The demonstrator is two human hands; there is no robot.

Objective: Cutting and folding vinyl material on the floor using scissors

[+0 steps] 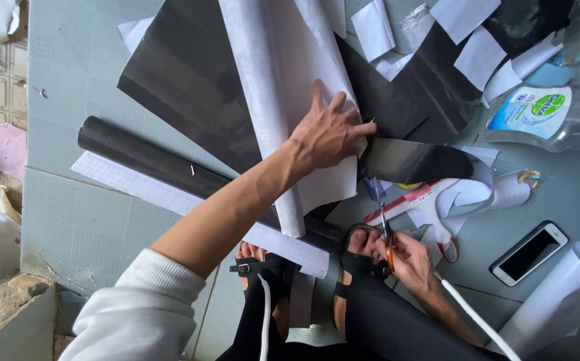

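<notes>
Black film sheet [410, 160] on the tiled floor [69, 214] looks thin, light, floppy and slick, best pinned flat near the cut edge; left hand [327, 134] presses open-palmed there, right hand [407, 257] clenches orange-handled scissors [385, 234].

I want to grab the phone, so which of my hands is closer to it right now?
Right. Your right hand, holding scissors, sits just left of the phone; your left hand rests farther off on the white paper roll.

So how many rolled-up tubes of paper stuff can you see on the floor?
2. A white roll lies under the left hand; a black roll lies across beneath it, on the tiled floor. More may hide under the loose sheets.
</notes>
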